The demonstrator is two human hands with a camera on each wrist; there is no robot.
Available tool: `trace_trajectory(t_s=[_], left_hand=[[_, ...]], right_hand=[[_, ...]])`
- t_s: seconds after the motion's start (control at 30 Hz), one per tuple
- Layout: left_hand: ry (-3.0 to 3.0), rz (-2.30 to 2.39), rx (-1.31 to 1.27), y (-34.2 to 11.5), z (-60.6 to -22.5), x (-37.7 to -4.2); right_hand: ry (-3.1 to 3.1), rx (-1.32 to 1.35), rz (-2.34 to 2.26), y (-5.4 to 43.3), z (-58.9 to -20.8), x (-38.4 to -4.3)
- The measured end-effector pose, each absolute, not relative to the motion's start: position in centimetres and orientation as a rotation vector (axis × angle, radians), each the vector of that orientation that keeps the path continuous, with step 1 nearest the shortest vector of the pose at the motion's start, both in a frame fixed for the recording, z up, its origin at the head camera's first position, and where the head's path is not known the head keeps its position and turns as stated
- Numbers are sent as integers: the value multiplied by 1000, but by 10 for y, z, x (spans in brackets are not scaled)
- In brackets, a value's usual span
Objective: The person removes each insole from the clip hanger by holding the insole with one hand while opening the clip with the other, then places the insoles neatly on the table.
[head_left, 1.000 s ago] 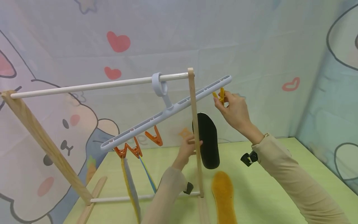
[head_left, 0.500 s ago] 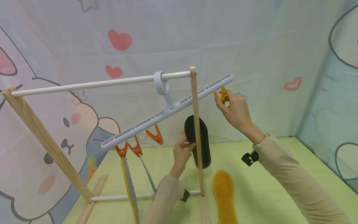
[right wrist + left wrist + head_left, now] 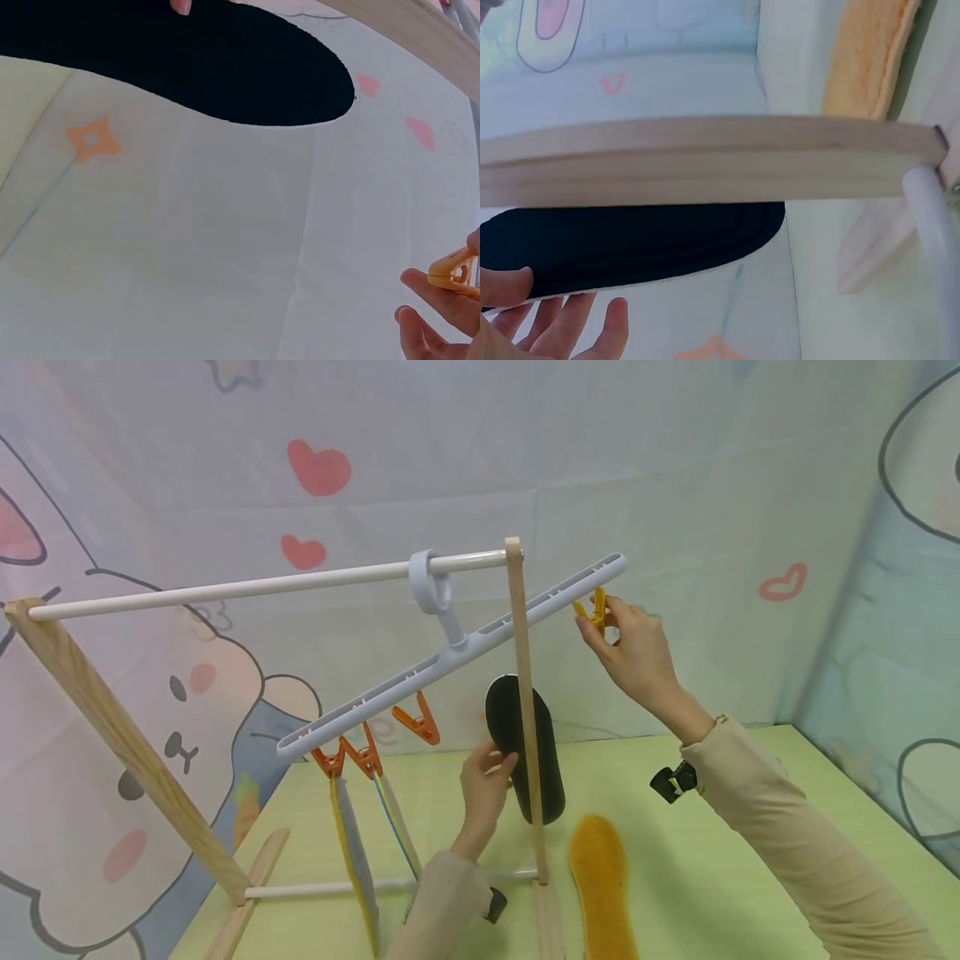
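My left hand (image 3: 483,789) pinches the edge of a black insole (image 3: 504,718), thumb on its dark face and fingers behind. The insole stands lengthwise, partly hidden by the rack's wooden post (image 3: 522,677); in the left wrist view the post (image 3: 705,157) crosses in front of it. My right hand (image 3: 639,652) holds a yellow clothespin (image 3: 599,608) between thumb and fingers, just under the raised right end of a pale grey hanger (image 3: 450,656). Whether the clothespin is joined to the hanger I cannot tell. In the right wrist view the insole (image 3: 247,71) lies apart from the clothespin (image 3: 450,274).
The tilted hanger hooks over the rack's white rail (image 3: 247,593). Two orange clips (image 3: 328,762) at its low end hold thin hanging pieces, one yellow and grey (image 3: 352,852); another orange clip (image 3: 422,722) holds nothing. An orange-yellow insole (image 3: 600,877) lies on the green table (image 3: 720,860).
The left hand has carried the black insole left and slightly down, from the right of the post to behind it. The right hand and clothespin have hardly moved.
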State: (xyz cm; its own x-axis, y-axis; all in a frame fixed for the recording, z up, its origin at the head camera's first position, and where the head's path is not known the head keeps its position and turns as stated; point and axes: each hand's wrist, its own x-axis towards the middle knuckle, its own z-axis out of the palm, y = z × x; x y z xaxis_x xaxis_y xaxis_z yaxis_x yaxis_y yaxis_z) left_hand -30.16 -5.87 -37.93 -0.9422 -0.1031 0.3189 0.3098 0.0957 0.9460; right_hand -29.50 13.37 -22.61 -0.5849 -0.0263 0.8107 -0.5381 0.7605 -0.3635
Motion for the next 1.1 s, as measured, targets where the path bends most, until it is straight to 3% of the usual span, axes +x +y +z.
trace_trajectory(t_s=[1.1], left_hand=[[-1931, -1728, -316, -86, -391, -256]], right_hand=[[-2047, 444, 796, 142, -239, -298]])
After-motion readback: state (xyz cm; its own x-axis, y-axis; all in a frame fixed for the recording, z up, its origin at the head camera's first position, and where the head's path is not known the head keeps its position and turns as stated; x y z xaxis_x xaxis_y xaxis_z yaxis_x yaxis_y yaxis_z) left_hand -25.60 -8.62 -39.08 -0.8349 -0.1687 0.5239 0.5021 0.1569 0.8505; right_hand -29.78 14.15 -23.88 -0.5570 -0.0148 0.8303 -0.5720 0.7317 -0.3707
